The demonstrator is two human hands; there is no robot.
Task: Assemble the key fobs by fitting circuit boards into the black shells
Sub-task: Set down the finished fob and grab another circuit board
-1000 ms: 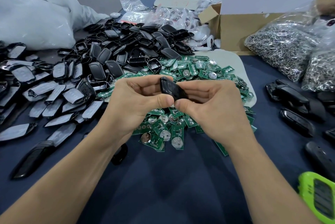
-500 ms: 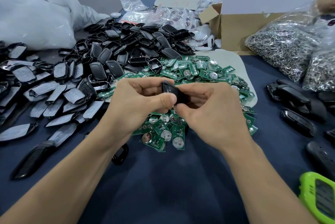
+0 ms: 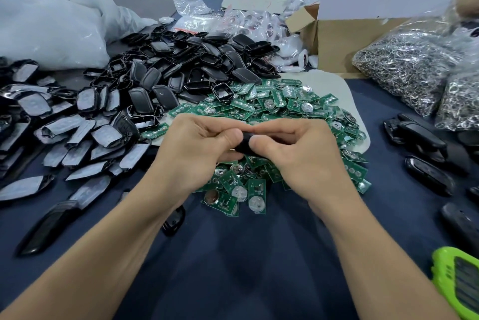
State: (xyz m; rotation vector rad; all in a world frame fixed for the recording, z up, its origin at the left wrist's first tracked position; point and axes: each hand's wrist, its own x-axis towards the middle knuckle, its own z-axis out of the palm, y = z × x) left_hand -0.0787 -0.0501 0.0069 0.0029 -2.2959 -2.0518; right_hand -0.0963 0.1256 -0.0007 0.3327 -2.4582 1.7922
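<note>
Nearest to where I stand is bare dark cloth on the desk [image 3: 233, 275], with a bright green device [image 3: 460, 286] at its right edge. Both forearms reach out over it and meet in the middle. The left hand [image 3: 191, 156] and the right hand [image 3: 300, 159] are each curled round one black shell [image 3: 241, 145], thumbs pressed on its near face and fingers wrapped behind. Only a dark sliver of it shows between them, held in the air just above the heap of green circuit boards [image 3: 290, 110]. Whether a board already sits inside it I cannot tell. It looks like a light, stiff piece of moulded plastic, glossy and so likely slippery. I'd judge the long edges the safe place to squeeze, pressing evenly so nothing cracks. The boards, many with a coin cell, look thin and want taking by their rims. To the left lie film-backed covers [image 3: 77, 135], to the right a few dark fob-like pieces [image 3: 420, 138]. Beyond the boards sits the pile of empty shells [image 3: 197, 66], then a cardboard box [image 3: 344, 42], bags of metal rings [image 3: 407, 66] and a big white plastic sack [image 3: 44, 29]
</note>
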